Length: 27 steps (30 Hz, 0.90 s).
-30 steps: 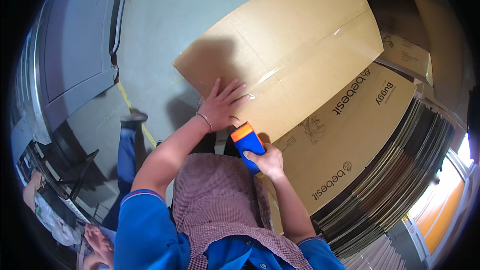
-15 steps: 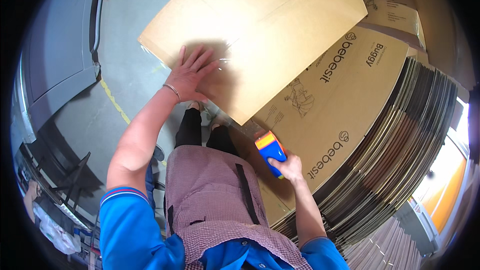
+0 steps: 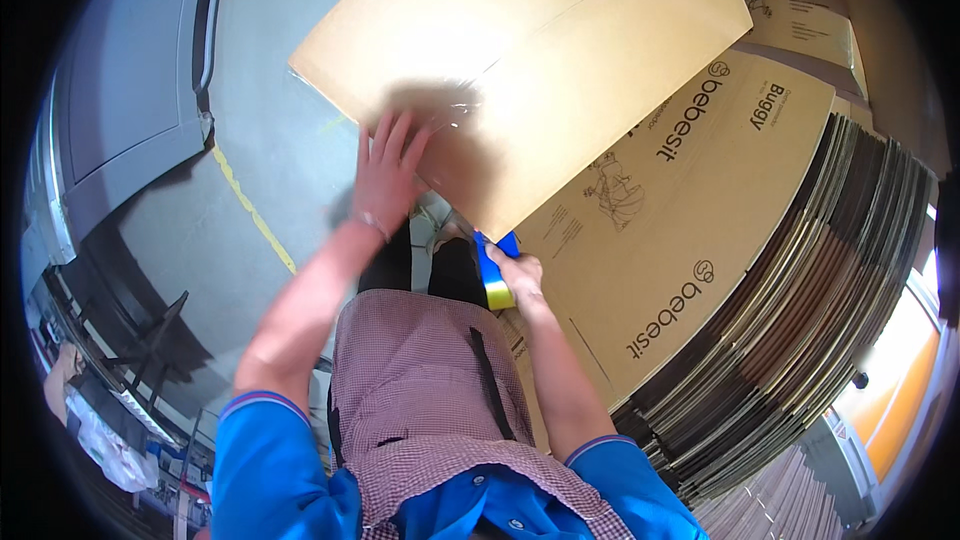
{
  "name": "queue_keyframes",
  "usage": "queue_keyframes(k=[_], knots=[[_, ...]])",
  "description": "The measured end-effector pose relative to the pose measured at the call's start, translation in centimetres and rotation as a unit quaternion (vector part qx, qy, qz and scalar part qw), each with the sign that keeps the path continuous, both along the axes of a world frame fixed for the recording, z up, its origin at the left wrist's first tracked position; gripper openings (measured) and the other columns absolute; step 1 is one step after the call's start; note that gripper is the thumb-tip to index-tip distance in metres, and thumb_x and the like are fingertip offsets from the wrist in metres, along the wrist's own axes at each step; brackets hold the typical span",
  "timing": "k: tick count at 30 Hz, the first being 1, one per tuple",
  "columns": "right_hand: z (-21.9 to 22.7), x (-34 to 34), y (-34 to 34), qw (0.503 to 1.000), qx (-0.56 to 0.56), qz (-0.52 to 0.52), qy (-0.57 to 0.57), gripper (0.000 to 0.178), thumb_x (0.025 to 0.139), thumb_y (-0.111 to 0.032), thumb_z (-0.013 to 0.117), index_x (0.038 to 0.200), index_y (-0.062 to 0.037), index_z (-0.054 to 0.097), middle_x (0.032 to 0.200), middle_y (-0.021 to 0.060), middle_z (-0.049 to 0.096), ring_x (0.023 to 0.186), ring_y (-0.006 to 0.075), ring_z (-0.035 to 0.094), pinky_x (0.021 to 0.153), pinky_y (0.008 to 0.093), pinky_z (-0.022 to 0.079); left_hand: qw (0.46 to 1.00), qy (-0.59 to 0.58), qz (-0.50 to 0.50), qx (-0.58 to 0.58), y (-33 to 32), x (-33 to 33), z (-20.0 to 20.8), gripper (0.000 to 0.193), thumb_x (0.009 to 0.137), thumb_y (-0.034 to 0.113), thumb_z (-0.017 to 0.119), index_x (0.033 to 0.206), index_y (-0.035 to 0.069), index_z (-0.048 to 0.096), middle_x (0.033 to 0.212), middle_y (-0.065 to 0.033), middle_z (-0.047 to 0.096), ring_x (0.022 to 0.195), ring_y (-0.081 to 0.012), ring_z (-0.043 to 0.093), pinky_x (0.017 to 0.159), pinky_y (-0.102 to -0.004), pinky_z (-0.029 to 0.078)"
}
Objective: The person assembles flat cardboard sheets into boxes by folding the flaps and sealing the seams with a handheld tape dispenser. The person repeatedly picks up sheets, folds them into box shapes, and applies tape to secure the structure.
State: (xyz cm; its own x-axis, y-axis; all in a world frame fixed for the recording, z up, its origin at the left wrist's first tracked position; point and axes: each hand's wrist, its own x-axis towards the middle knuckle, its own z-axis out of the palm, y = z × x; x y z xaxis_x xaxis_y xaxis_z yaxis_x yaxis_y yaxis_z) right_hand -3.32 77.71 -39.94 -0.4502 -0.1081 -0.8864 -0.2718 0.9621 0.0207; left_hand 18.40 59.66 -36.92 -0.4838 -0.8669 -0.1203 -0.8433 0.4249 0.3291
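Observation:
A large plain brown cardboard box (image 3: 600,70) lies in front of me, its near corner pointing towards my body. Strips of clear tape glint on its top close to my left hand (image 3: 388,175). That hand's fingers are stretched out and slightly apart over the box's near left edge. In my right hand (image 3: 522,275) is a blue tape dispenser (image 3: 497,292) with a yellow lower end, gripped by its body. Its upper end is at the near corner of the box and partly hidden beneath it.
On the right stands a tall stack of flat printed cardboard boxes (image 3: 690,230), edges fanned towards me. Another printed carton (image 3: 805,35) is at the far right. A grey panel (image 3: 130,80) stands on the left, near a yellow floor line (image 3: 250,205). A dark stand (image 3: 150,335) is at lower left.
My right hand has moved left and forward with the tape dispenser, bringing it from beside the box to its near corner. My left hand has slid back towards the box's edge.

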Motion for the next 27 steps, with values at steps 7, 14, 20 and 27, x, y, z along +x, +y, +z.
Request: queue_keyframes(k=[7, 14, 20, 27], knots=[[5.9, -6.4, 2.7, 0.982, 0.020, 0.170, 0.076, 0.069, 0.066, -0.059, 0.074, 0.100, 0.0002, 0.068, 0.098, 0.0199, 0.070, 0.095, 0.0318, 0.067, 0.088, 0.0381, 0.051, 0.977, 0.132, 0.105, 0.134, 14.5, -7.2, -1.1, 0.036, 0.075, 0.035, 0.071, 0.096, 0.008, 0.063, 0.100, -0.0104, 0.063, 0.093, -0.0322, 0.060, 0.082, -0.0441, 0.047], [8.6, -8.4, 4.2, 0.989, -0.087, 0.078, 0.091, 0.064, 0.067, -0.050, 0.079, 0.101, 0.0027, 0.067, 0.096, 0.0205, 0.070, 0.092, 0.0299, 0.068, 0.087, 0.0378, 0.051, 0.805, 0.121, 0.381, 0.438, 14.8, -8.6, -5.5, 0.038, 0.091, 0.037, 0.054, 0.117, 0.010, 0.059, 0.113, -0.0086, 0.064, 0.085, -0.0311, 0.066, 0.062, -0.0444, 0.052], [7.9, -8.6, 4.2, 0.986, -0.114, 0.070, 0.098, 0.060, 0.070, -0.046, 0.079, 0.100, 0.0043, 0.067, 0.094, 0.0201, 0.070, 0.090, 0.0280, 0.068, 0.085, 0.0366, 0.051, 0.087, 0.566, 0.621, 0.535, 11.8, -11.3, -5.0, 0.059, 0.099, 0.055, 0.030, 0.137, 0.012, 0.042, 0.139, -0.0116, 0.047, 0.122, -0.0294, 0.049, 0.099, -0.0562, 0.041], [5.3, -8.6, 1.8, 0.971, -0.211, -0.047, 0.100, 0.054, 0.071, -0.038, 0.082, 0.101, 0.0038, 0.067, 0.095, 0.0178, 0.071, 0.090, 0.0268, 0.069, 0.085, 0.0372, 0.051, 0.284, 0.666, 0.654, 0.220, -1.4, -1.5, -3.2, 0.060, 0.097, 0.053, 0.041, 0.137, 0.008, 0.043, 0.132, -0.0102, 0.052, 0.121, -0.0256, 0.048, 0.102, -0.0376, 0.037]])
